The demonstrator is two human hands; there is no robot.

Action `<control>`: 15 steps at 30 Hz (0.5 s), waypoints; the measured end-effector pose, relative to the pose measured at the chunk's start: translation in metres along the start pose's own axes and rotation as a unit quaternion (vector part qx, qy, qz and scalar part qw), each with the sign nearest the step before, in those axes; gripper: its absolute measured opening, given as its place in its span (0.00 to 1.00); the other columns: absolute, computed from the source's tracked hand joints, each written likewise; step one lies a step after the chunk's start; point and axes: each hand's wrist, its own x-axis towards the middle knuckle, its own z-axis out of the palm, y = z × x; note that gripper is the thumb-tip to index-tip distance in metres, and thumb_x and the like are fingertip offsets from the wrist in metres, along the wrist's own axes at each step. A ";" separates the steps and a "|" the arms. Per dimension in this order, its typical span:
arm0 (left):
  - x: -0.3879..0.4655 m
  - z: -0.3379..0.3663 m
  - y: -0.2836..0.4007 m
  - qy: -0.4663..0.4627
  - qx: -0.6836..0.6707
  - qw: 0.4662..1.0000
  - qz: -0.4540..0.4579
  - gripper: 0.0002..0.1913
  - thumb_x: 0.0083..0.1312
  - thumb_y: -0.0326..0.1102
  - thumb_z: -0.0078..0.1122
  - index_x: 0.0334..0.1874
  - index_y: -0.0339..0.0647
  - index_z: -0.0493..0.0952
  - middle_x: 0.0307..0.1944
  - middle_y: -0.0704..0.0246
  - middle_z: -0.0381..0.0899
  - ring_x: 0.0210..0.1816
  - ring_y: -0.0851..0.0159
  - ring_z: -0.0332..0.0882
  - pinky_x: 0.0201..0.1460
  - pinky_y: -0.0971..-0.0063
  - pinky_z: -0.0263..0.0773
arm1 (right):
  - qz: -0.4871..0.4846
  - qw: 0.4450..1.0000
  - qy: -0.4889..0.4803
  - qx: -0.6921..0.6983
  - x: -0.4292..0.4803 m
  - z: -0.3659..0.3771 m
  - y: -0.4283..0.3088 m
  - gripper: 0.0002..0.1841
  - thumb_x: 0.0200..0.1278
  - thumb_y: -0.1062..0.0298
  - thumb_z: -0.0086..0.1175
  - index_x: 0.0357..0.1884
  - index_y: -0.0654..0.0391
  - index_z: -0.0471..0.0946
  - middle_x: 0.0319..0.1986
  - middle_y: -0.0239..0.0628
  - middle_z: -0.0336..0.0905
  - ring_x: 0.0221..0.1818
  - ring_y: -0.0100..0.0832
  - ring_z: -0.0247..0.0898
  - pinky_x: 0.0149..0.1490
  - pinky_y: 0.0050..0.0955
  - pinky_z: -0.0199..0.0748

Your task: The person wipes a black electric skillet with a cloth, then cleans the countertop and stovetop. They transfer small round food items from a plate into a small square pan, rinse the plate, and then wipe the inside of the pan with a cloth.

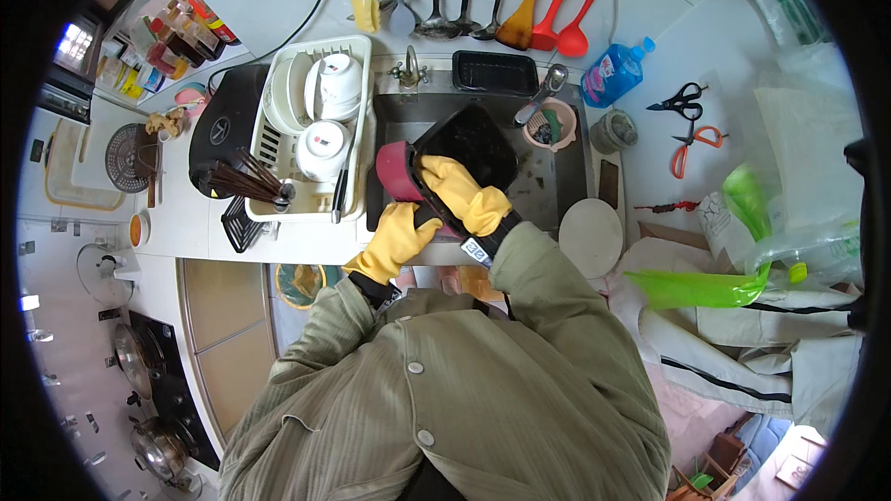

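Observation:
Both my hands wear yellow rubber gloves at the near side of a metal sink. My left hand is closed on the dark handle of a red pan or air-fryer drawer, which is tilted over the sink. My right hand reaches inside this red vessel with the fingers over its dark wall; whether it holds a cloth or sponge is hidden. A black square pan or basket rests in the sink just beyond. Dark bits of residue lie on the sink floor.
A white dish rack with bowls stands left of the sink, chopsticks at its edge. Behind are a tap and a black tray. A pink strainer, blue detergent bottle and round white lid are at right.

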 end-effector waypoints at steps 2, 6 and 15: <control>0.000 -0.004 -0.001 -0.009 -0.047 0.995 -0.087 0.22 0.58 0.45 0.75 0.40 0.28 0.81 0.37 0.43 0.82 0.43 0.39 0.81 0.48 0.55 0.76 | -0.025 0.994 -0.069 -0.080 -0.017 -0.012 -0.005 0.13 0.74 0.74 0.50 0.55 0.66 0.79 0.44 0.35 0.85 0.47 0.23 0.76 0.53 0.23 0.73; -0.002 -0.004 -0.007 0.020 -0.019 0.999 -0.046 0.24 0.58 0.45 0.75 0.41 0.26 0.80 0.38 0.42 0.81 0.42 0.38 0.81 0.46 0.56 0.76 | 0.144 0.981 -0.102 0.085 -0.060 -0.035 -0.003 0.15 0.74 0.75 0.52 0.58 0.65 0.80 0.40 0.32 0.82 0.41 0.19 0.71 0.47 0.23 0.73; -0.008 -0.013 -0.008 -0.056 -0.141 0.986 -0.071 0.19 0.60 0.43 0.72 0.39 0.29 0.82 0.33 0.48 0.82 0.36 0.47 0.84 0.39 0.62 0.76 | 0.045 0.993 0.004 0.108 0.000 0.020 -0.023 0.13 0.72 0.79 0.52 0.56 0.69 0.79 0.33 0.23 0.74 0.35 0.15 0.64 0.41 0.17 0.65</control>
